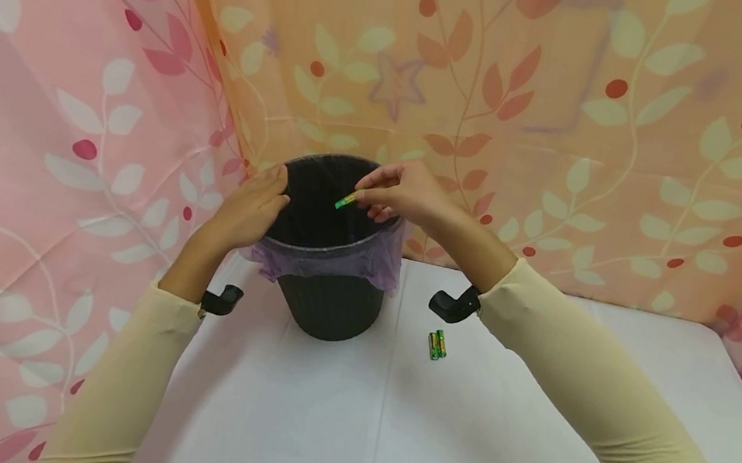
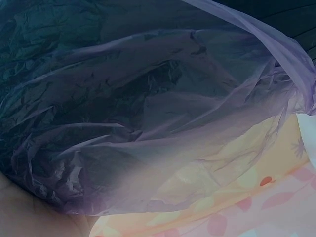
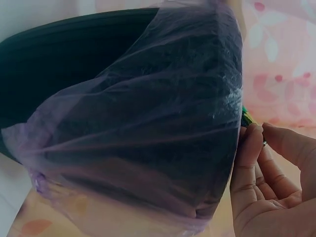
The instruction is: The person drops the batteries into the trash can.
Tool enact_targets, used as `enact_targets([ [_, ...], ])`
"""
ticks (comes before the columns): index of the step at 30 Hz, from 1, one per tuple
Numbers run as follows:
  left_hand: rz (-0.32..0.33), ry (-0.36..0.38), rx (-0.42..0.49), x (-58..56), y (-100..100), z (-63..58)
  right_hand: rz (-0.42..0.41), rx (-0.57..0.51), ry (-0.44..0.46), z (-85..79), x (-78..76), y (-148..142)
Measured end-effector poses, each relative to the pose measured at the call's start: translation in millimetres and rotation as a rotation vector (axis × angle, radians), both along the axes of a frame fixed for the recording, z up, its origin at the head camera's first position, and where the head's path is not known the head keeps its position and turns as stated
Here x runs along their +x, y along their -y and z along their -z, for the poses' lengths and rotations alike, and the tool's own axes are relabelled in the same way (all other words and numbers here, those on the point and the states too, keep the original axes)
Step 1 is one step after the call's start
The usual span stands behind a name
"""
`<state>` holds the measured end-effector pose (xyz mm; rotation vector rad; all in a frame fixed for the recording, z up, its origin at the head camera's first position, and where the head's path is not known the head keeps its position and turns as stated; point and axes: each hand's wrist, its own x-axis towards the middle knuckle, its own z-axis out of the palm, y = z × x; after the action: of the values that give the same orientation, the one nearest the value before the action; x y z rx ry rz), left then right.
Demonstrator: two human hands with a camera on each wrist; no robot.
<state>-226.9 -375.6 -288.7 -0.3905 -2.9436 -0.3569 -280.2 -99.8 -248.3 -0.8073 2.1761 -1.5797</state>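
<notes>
A black trash bin (image 1: 326,305) with a purple liner (image 1: 366,266) folded over its rim stands upright on the white table. My left hand (image 1: 250,208) grips the rim on the left side; in the left wrist view only part of this hand (image 2: 29,212) shows beside the loose liner. Over the bin's opening, my right hand (image 1: 411,194) pinches a green and yellow battery (image 1: 345,200) between thumb and fingers. The right wrist view has the battery (image 3: 248,116) partly hidden behind the bin's edge and the fingertips.
Two more green batteries (image 1: 437,344) lie side by side on the white tabletop (image 1: 319,412), right of the bin. Patterned cloth, orange (image 1: 562,171) behind and pink (image 1: 24,139) at the left, hangs around the table.
</notes>
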Motion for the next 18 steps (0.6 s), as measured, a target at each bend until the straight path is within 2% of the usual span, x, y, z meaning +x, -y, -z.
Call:
enact_targets([
  [6, 0.018, -0.029, -0.017, 1.2, 2, 0.4, -0.026, -0.019, -0.004, -1.9, 4.4, 7],
  [10, 0.017, -0.017, 0.014, 2.2, 2, 0.9, -0.046, -0.029, 0.008, -0.9, 7.2, 8],
  [18, 0.018, -0.023, 0.002, 3.0, 1, 0.7, -0.061, -0.018, -0.007, 1.1, 12.3, -4],
])
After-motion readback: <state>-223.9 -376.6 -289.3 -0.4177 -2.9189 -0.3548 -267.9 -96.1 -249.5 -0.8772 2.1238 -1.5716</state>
